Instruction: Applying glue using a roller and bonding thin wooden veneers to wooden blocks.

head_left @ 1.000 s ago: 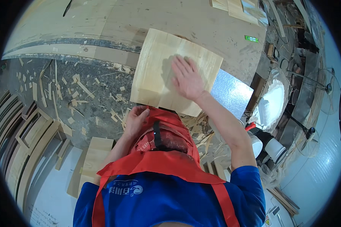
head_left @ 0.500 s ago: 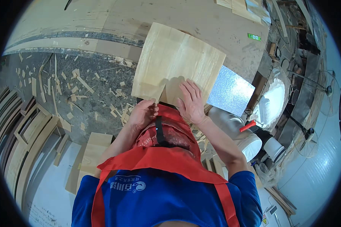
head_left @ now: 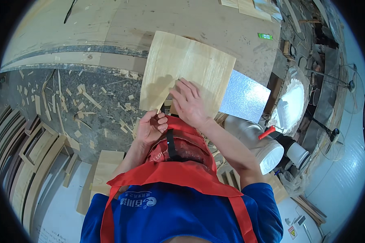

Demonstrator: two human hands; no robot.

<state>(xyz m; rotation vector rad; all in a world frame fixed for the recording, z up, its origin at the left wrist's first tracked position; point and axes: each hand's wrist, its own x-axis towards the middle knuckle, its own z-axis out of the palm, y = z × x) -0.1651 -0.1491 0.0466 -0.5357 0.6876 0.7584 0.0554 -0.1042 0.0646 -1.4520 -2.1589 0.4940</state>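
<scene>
A thin, pale wood sheet (head_left: 198, 60) lies at the near side of the desk (head_left: 129, 24), right in front of the person, its near edge reaching out toward the red apron (head_left: 162, 178). The left hand (head_left: 152, 126) is at that near edge, toward the left corner, with its fingers curled in and the thumb and forefinger brought close together against the wood; whether they pinch the sheet is too small to tell. The right hand (head_left: 189, 103) lies over the near part of the sheet, palm down, its fingers stretched out side by side and pointing away from the person, with nothing gripped. A dark shadow falls on the wood ahead of the hands

To the right, a shiny silver sheet (head_left: 247, 97) sticks out from beside the wood sheet. Farther back on the desk are a small green level (head_left: 265, 36), more wood pieces (head_left: 253, 10) at the far right and a thin black thing (head_left: 70, 11) at the far left. Wood scraps (head_left: 92, 99) are scattered over the dark floor at the left, with curved wooden frames (head_left: 48, 154) standing nearer. On the right are a white bucket (head_left: 269, 158) and, just above it, a red handle (head_left: 267, 133)
</scene>
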